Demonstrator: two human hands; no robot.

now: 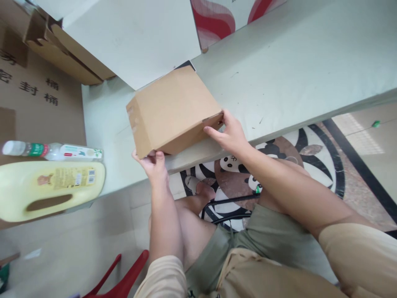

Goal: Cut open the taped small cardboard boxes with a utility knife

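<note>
A brown cardboard box [176, 105] is tilted at the near edge of the pale table, its broad flat side facing up. Its near left corner sits in my left hand [154, 164], thumb at the edge and the other fingers mostly hidden beneath. At the near right corner my right hand [228, 133] grips the box, with the thumb along the near side and the fingers at the end. Behind the box a dark corner of a flat thing [189, 64] peeks out; what it is I cannot tell.
A white box [133, 37] and a red-and-white box [214, 20] stand on the table [294, 70] behind. At the left are a clear bottle [52, 151], a yellow jug [18, 186] and large cartons [40, 116]. A red chair [130, 277] stands lower left.
</note>
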